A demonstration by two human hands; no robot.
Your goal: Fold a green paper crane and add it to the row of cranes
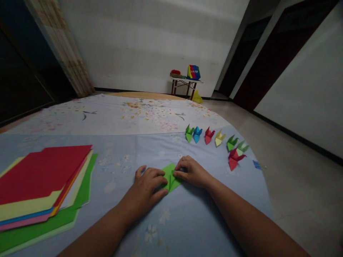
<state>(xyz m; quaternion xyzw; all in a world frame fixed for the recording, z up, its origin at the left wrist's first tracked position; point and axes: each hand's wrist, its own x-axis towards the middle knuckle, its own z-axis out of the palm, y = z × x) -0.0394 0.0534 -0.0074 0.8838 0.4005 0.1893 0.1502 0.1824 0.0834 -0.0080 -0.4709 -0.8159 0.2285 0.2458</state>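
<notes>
A partly folded green paper [170, 177] lies on the light blue floral cloth [187, 221] in front of me. My left hand [148, 185] rests on its left side, fingers curled and pressing it down. My right hand [190, 172] pinches its right edge with thumb and fingers together. The paper's middle shows between the two hands; the parts under the fingers are hidden.
A stack of coloured paper sheets [43, 185], red on top, lies at the left. Several folded paper figures [215, 139] in green, blue, red and yellow sit in a row at the right. A small table [185, 84] with a colourful box stands by the far wall.
</notes>
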